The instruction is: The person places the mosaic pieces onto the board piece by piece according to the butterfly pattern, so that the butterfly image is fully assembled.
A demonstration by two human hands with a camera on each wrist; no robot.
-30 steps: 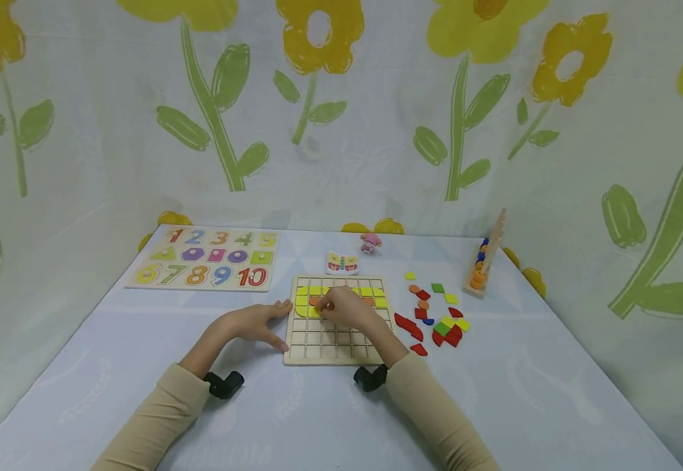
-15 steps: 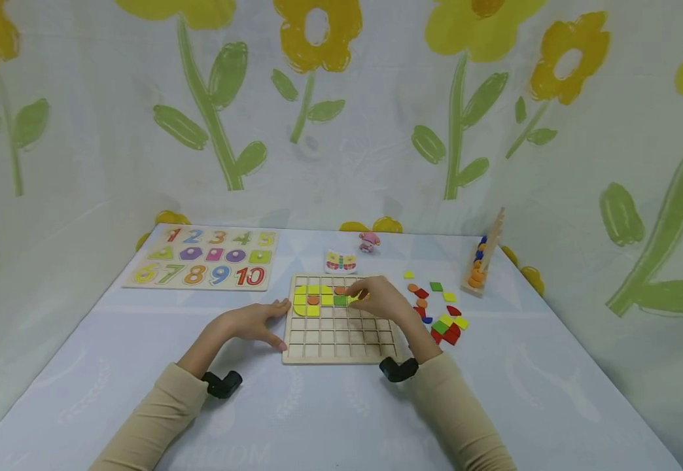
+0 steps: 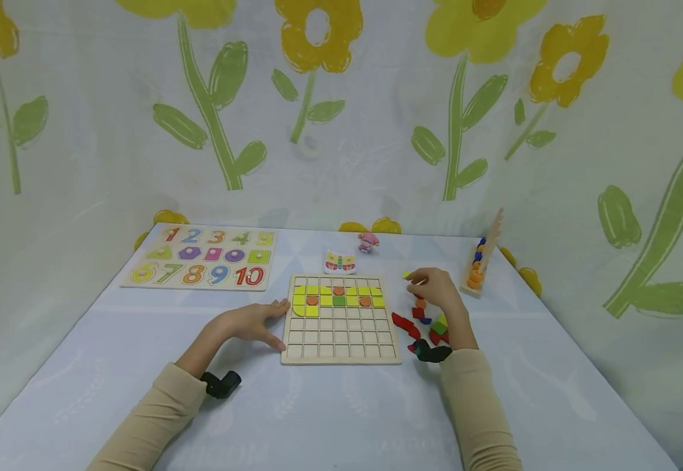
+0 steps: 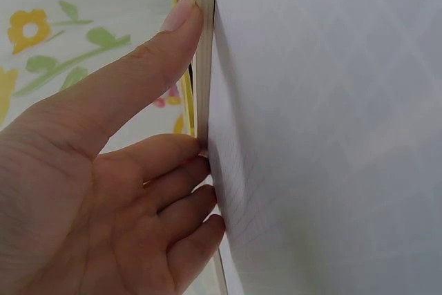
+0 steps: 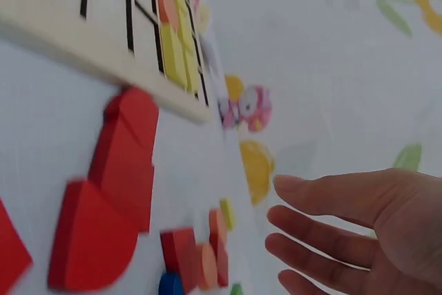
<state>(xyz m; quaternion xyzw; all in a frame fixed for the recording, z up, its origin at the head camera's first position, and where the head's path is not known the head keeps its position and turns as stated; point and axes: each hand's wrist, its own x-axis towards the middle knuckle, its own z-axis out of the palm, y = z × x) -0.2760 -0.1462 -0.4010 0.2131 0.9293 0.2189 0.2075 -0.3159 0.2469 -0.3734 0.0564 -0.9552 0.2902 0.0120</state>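
A wooden grid board [image 3: 341, 340] lies in the middle of the table, with yellow, orange and green pieces [image 3: 339, 301] filling cells in its back rows. At the board's left side my left hand [image 3: 252, 322] rests with thumb and fingers spread along the edge; its thumb [image 4: 148, 60] touches the board's side in the left wrist view. My right hand [image 3: 440, 291] hovers over the loose pieces right of the board, near a yellow square [image 3: 406, 275]. In the right wrist view the fingers [image 5: 324, 233] are loosely extended, with nothing between them.
Loose red pieces [image 3: 406, 324] lie by the board's right edge. Behind the board stand a butterfly picture card [image 3: 340, 261] and a pink figurine [image 3: 367, 242]. A number puzzle [image 3: 200, 257] lies back left, a wooden bead rack [image 3: 483, 255] back right.
My right hand has moved right from the board to above the loose pieces, uncovering yellow and orange pieces on the board's right half. The left hand stays at the board's edge.
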